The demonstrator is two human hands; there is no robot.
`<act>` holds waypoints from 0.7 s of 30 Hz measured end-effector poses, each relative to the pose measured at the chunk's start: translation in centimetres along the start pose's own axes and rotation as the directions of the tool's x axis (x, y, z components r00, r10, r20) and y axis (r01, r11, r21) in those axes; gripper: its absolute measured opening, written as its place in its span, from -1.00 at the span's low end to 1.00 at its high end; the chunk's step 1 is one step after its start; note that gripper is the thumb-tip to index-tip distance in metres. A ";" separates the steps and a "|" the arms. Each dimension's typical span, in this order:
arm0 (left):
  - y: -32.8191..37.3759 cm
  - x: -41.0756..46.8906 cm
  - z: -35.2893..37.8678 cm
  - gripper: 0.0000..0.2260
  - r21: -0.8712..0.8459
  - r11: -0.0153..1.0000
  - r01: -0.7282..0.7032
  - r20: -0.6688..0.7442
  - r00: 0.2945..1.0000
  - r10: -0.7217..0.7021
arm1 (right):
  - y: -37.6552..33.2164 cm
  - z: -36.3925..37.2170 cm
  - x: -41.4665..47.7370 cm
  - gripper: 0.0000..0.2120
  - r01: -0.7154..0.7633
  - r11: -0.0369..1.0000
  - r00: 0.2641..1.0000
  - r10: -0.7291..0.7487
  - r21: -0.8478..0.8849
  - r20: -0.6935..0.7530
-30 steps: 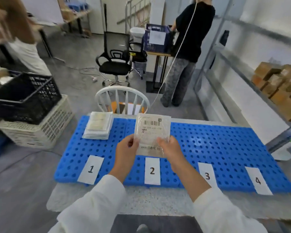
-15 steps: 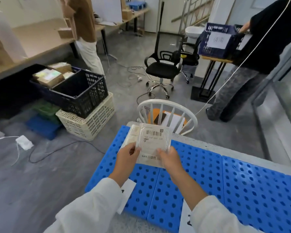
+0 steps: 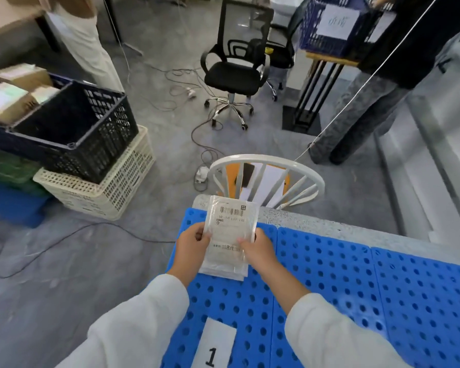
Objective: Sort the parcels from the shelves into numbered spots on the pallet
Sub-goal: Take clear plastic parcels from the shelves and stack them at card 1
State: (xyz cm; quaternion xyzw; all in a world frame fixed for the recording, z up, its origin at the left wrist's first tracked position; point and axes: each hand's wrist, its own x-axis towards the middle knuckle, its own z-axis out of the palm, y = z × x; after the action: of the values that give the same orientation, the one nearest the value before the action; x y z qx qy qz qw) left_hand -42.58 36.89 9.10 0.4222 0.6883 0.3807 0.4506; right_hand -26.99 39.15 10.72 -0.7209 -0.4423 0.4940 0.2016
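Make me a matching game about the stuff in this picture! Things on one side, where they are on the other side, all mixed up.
Things:
1 parcel
2 black crate
3 label 1
4 white chair

Places:
a on the cream crate
b lying on the blue pallet
c beyond the pallet's far edge
d held by the left hand and right hand

Pairs: 1-d, 2-a, 3-b, 4-c

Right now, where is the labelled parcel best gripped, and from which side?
Pinch the parcel at its long side edges, from left and right, as the left hand and right hand do. It is thin and flat, so probably only edges offer a hold.
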 end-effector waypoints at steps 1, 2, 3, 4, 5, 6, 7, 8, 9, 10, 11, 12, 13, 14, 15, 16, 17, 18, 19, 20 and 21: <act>-0.4 0.7 -0.2 -0.84 0.008 1.000 0.012 0.014 1.000 -0.013 | 0.0 0.3 0.5 -0.82 -0.016 1.000 1.000 0.016 -0.025 0.007; -0.9 1.3 -0.2 -0.85 0.016 1.000 0.022 0.028 0.999 -0.022 | 0.0 0.7 1.0 -0.80 -0.033 0.998 0.999 0.033 -0.049 0.010; -1.4 1.8 -0.2 -0.85 0.022 0.999 0.034 0.044 0.998 -0.035 | 0.1 1.0 1.4 -0.80 -0.050 0.996 0.999 0.051 -0.073 0.007; -1.8 2.1 -0.2 -0.85 0.029 0.999 0.046 0.055 0.997 -0.047 | 0.3 1.3 1.7 -0.81 -0.066 0.994 0.998 0.066 -0.091 -0.002; -2.3 2.5 -0.1 -0.85 0.042 0.997 0.060 0.061 0.996 -0.063 | 0.6 1.5 2.0 -0.81 -0.080 0.991 0.997 0.079 -0.105 -0.015; -2.9 2.7 0.0 -0.86 0.051 0.996 0.071 0.067 0.995 -0.074 | 0.8 1.8 2.3 -0.80 -0.091 0.990 0.996 0.088 -0.110 -0.029; -3.5 3.0 0.2 -0.87 0.058 0.995 0.075 0.074 0.994 -0.079 | 1.0 2.0 2.5 -0.78 -0.098 0.989 0.995 0.093 -0.107 -0.044; -4.1 3.1 0.3 -0.88 0.073 0.995 0.073 0.083 0.993 -0.079 | 1.3 2.1 2.6 -0.76 -0.102 0.989 0.994 0.096 -0.105 -0.059; -4.3 3.2 0.5 -0.88 0.093 0.993 0.066 0.091 0.993 -0.075 | 1.5 2.3 2.6 -0.75 -0.108 0.989 0.992 0.100 -0.104 -0.075; -4.5 3.3 0.7 -0.88 0.116 0.992 0.056 0.100 0.993 -0.068 | 1.7 2.4 2.6 -0.74 -0.118 0.987 0.990 0.108 -0.107 -0.091; -4.6 3.4 0.8 -0.86 0.137 0.990 0.044 0.106 0.993 -0.058 | 1.8 2.5 2.4 -0.73 -0.130 0.985 0.987 0.118 -0.110 -0.110; -4.6 3.5 1.0 -0.85 0.161 0.987 0.027 0.108 0.993 -0.045 | 2.0 2.7 2.3 -0.73 -0.140 0.984 0.984 0.126 -0.110 -0.126; -4.4 3.5 1.0 -0.86 0.181 0.983 0.016 0.107 0.994 -0.036 | 2.1 2.8 2.3 -0.73 -0.142 0.983 0.983 0.126 -0.115 -0.136; -4.2 3.5 1.0 -0.88 0.189 0.982 0.010 0.101 0.995 -0.029 | 2.1 2.9 2.2 -0.72 -0.140 0.982 0.982 0.122 -0.126 -0.143; -4.0 3.4 1.0 -0.91 0.183 0.983 0.018 0.100 0.994 -0.037 | 2.1 2.8 2.1 -0.71 -0.134 0.981 0.981 0.111 -0.142 -0.157; -3.8 3.3 0.9 -0.91 0.174 0.984 0.027 0.094 0.995 -0.044 | 2.0 2.6 2.0 -0.69 -0.119 0.981 0.980 0.091 -0.152 -0.179; -3.4 3.2 0.7 -0.85 0.179 0.983 0.041 0.080 0.995 -0.056 | 1.9 2.4 1.8 -0.65 -0.092 0.983 0.978 0.060 -0.156 -0.200; -3.0 3.2 0.4 -0.79 0.197 0.980 0.033 0.064 0.997 -0.046 | 1.7 2.1 1.6 -0.61 -0.058 0.985 0.976 0.022 -0.161 -0.219; -2.4 3.3 0.2 -0.73 0.229 0.973 -0.004 0.052 0.999 -0.008 | 1.6 1.7 1.4 -0.57 -0.020 0.984 0.971 -0.024 -0.179 -0.238; -1.5 3.4 0.1 -0.70 0.264 0.962 -0.068 0.049 0.997 0.057 | 1.3 1.1 1.1 -0.55 0.020 0.976 0.965 -0.075 -0.216 -0.251; -0.4 3.6 0.1 -0.69 0.307 0.940 -0.149 0.063 0.989 0.136 | 1.0 0.3 0.7 -0.55 0.057 0.962 0.960 -0.126 -0.269 -0.248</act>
State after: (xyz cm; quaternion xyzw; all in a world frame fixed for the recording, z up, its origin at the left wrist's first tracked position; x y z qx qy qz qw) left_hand -43.46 40.07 7.66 0.5442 0.6981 0.2903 0.3637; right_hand -26.72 39.14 9.53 -0.7787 -0.5055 0.3220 0.1855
